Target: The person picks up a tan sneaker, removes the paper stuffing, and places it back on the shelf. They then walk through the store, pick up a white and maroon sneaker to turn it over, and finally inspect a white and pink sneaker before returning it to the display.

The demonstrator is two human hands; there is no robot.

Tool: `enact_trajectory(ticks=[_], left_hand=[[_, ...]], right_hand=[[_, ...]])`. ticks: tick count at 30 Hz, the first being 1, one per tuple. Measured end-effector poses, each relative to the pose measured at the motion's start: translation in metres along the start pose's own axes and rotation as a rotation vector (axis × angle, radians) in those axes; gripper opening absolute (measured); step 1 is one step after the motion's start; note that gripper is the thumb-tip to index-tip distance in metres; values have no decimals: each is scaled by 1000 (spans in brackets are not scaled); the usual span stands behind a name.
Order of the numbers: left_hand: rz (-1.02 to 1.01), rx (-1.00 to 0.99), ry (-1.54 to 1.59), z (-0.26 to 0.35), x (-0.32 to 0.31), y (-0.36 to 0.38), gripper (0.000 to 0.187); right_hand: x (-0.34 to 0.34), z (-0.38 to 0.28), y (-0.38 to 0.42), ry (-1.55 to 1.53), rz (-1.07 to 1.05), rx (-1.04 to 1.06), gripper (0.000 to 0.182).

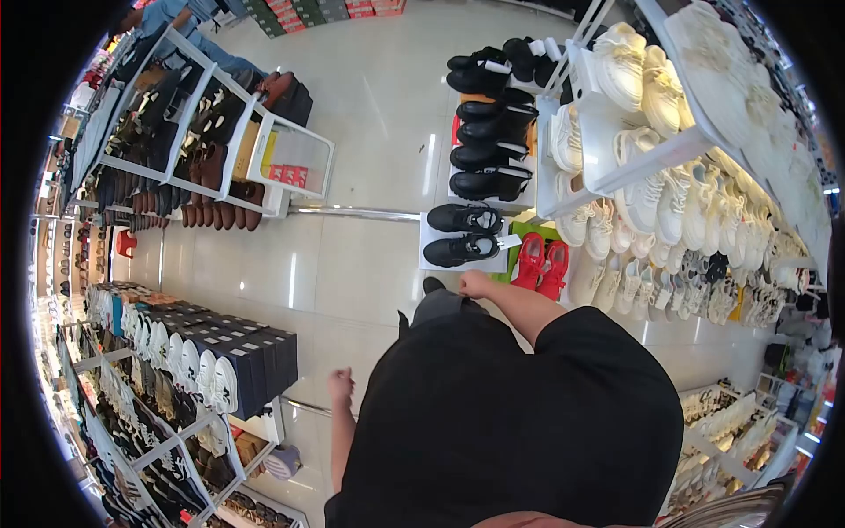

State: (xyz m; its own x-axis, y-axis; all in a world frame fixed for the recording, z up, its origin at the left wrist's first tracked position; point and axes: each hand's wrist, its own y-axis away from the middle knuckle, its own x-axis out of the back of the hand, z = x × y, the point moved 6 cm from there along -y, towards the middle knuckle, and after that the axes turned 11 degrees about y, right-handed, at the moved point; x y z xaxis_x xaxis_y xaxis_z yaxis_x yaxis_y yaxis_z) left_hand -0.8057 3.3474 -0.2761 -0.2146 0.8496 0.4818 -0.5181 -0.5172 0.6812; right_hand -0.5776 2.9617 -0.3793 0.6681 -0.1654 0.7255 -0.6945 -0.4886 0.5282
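Note:
My left hand (341, 385) hangs out to the left of my black clothing, over the tiled floor, its fingers curled in with nothing visible in them. Held in front of my body, my right hand (475, 283) is a loose fist and shows no object. Just beyond it are black shoes (460, 251) on a white box, with a small white tag. Red shoes (530, 261) stand to the right of that hand, close to my forearm. The tip of my dark shoe (432, 285) shows below the white box.
Racks of white shoes (673, 202) stand at the right. Rows of black shoes (488, 158) extend ahead. At the left are a rack with brown shoes (211, 167) and dark boxes (264, 356) topped with white shoes. A person in blue (163, 13) is at the upper left.

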Motion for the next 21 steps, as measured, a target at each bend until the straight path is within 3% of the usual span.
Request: enact_trajectory(ticks=[4, 7, 8, 11, 12, 15, 18, 21], left_hand=[[47, 6, 155, 39, 17, -30, 22], [-37, -42, -52, 72, 14, -26, 26], [-128, -11, -211, 80, 10, -26, 28], [-326, -162, -508, 19, 13, -103, 27], [-361, -264, -503, 23, 14, -113, 27], [-364, -109, -387, 75, 16, -125, 25], [-381, -207, -383, 113, 25, -166, 24], [-432, -105, -285, 144, 46, -198, 22]], right_hand=[[-3, 19, -4, 32, -36, -64, 25], [-12, 37, 1, -29, -35, -187, 24], [-10, 36, 7, 44, -8, -89, 22], [-16, 47, 36, -210, 15, -356, 21], [-29, 53, 41, -178, -33, -418, 16], [-45, 50, 64, 15, -42, -504, 16], [-54, 37, 73, -63, -30, -666, 22], [-52, -2, 66, -210, 75, -782, 25]])
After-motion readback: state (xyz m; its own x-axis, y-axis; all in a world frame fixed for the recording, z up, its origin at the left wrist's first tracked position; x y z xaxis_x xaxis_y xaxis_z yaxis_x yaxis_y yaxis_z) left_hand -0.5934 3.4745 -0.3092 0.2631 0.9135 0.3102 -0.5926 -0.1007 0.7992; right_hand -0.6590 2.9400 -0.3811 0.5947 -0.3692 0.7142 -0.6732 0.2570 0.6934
